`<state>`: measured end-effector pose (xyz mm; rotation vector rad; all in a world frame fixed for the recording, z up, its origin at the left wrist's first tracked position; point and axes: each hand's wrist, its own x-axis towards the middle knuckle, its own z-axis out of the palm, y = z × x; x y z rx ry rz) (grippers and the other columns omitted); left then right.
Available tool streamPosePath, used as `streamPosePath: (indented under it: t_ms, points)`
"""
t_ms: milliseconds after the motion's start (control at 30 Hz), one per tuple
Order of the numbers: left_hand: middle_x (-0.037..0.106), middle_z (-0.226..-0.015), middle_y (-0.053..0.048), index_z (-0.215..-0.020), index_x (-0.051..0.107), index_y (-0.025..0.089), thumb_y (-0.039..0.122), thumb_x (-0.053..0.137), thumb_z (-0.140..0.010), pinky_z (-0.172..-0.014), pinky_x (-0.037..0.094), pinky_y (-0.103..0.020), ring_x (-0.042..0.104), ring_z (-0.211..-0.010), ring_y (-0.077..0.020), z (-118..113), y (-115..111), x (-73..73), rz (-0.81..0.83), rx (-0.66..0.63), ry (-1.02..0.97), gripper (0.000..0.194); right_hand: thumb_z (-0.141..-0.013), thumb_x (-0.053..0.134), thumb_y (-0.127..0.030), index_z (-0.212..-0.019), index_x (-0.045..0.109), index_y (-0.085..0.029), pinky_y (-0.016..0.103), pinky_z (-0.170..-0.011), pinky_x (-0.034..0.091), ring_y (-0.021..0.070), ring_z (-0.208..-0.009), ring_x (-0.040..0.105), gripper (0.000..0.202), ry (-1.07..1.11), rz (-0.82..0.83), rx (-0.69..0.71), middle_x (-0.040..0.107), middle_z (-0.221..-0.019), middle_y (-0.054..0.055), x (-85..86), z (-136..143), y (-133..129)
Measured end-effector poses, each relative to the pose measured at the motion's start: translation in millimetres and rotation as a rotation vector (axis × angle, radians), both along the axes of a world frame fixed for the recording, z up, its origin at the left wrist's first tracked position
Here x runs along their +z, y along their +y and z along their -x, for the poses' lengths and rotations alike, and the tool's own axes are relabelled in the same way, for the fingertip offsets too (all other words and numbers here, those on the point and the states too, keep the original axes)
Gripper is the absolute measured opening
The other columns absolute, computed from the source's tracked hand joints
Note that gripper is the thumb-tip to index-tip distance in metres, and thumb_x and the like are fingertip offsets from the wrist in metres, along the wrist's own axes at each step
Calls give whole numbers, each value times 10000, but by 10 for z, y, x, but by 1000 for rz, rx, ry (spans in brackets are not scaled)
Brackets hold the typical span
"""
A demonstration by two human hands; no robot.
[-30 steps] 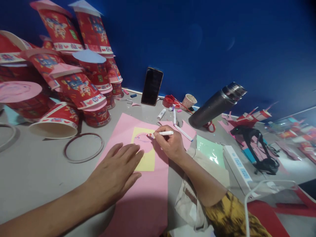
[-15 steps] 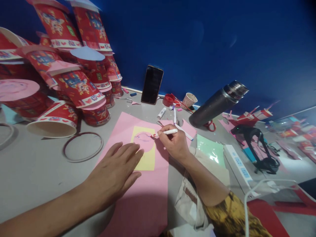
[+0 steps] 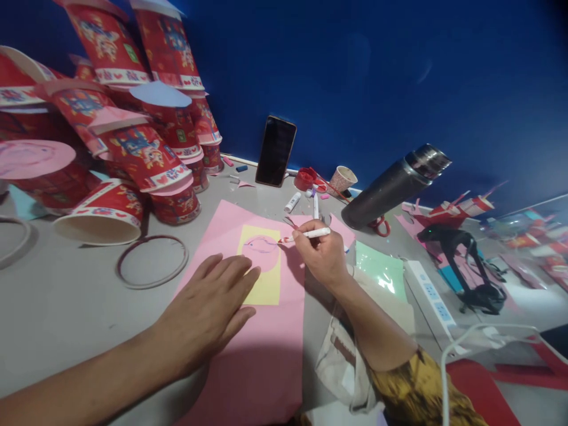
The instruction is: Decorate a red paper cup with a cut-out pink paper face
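Observation:
My left hand (image 3: 217,302) lies flat with fingers stretched over a large pink sheet (image 3: 261,361), its fingertips on the edge of a yellow paper (image 3: 261,290). On the yellow paper is a pink round piece (image 3: 265,263) bearing a fish-like outline in bluish and reddish lines. A white marker pen (image 3: 313,232) with a red tip is pinched in my right hand (image 3: 323,257). The tip points left, beside the tail end of the drawing; whether it touches the paper I cannot tell.
Red paper cups (image 3: 137,154) are stacked at left, near a ring (image 3: 151,261). A phone (image 3: 276,151) leans against the blue wall. A dark flask (image 3: 394,186), green sheet (image 3: 379,269), cloth bag (image 3: 341,355), power strip (image 3: 428,296) and black strap (image 3: 465,266) lie rightward.
My right hand has shifted slightly to the right with the marker, drawing its tip away from the fish outline. My left hand stays flat on the paper.

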<state>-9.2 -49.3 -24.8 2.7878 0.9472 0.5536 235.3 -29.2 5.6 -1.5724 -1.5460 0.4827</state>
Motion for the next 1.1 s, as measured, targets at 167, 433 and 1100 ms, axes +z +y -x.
streamPosePath:
  t_ms: [167,433,1100]
  points:
    - [679,-1304,-134,-1330,609,188,261,590,-974,-1108,381,-522,587,-1241,-323,-5,-3,20,5,7,23,364,-889,685,-353,-856,684,-211,244,-526,405,119,-524,530,146,110,34,134,632,-638,-42,-9,58,-41]
    - [677,-1309,-132,-1361,589,173,333,580,-987,-1173,317,-534,571,-1261,-319,-2,-8,-75,4,22,28,407,-902,694,-367,-886,714,-205,244,-550,460,122,-554,580,164,153,65,259,706,-724,-9,-18,232,-31]
    - [666,-1286,-132,-1357,593,187,373,623,-965,-1176,294,-513,566,-1237,-323,-2,12,-131,-11,30,39,435,-931,689,-397,-939,761,-215,283,-772,559,188,-814,721,196,63,3,303,789,-927,57,-46,276,18]
